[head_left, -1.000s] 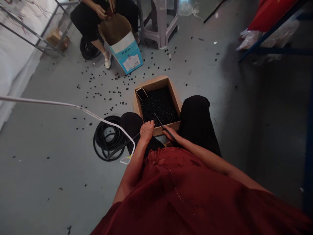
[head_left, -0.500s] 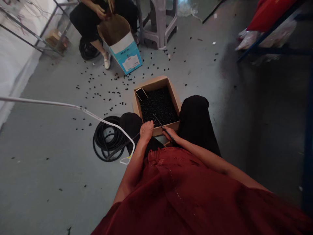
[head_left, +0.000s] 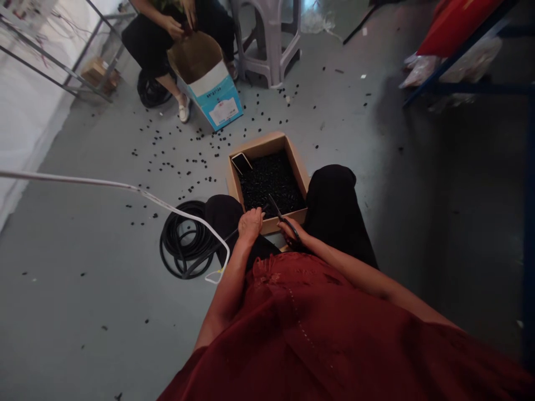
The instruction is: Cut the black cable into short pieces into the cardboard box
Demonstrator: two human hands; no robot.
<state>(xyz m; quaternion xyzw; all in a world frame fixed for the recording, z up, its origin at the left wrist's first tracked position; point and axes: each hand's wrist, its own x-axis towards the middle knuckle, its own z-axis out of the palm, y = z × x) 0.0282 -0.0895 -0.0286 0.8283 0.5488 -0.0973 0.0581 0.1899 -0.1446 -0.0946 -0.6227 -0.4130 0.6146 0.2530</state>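
Over the near rim of a cardboard box (head_left: 297, 157), my left hand (head_left: 251, 224) is closed around a black rubber strip (head_left: 234, 232). The strip trails back to a black coil (head_left: 184, 239) on the floor at the left. My right hand (head_left: 290, 229) grips a pair of scissors (head_left: 296, 234), whose blades point up and left over the box, close to the strip's end. Small black cut pieces (head_left: 271, 178) fill the box. A phone-like dark rectangle with a light edge (head_left: 242, 162) leans in its far left corner.
A white cable (head_left: 137, 191) crosses from the left edge toward my left forearm. Small black pieces lie scattered on the floor. Ahead, another person's hands (head_left: 178, 28) work above a blue and white carton (head_left: 223, 103), beside a grey plastic stool (head_left: 271, 50). A blue metal frame (head_left: 463, 88) stands right.
The scissors' blades have turned a little more upright and their handles have spread. My left hand stays nearly in place. The view has shifted slightly.
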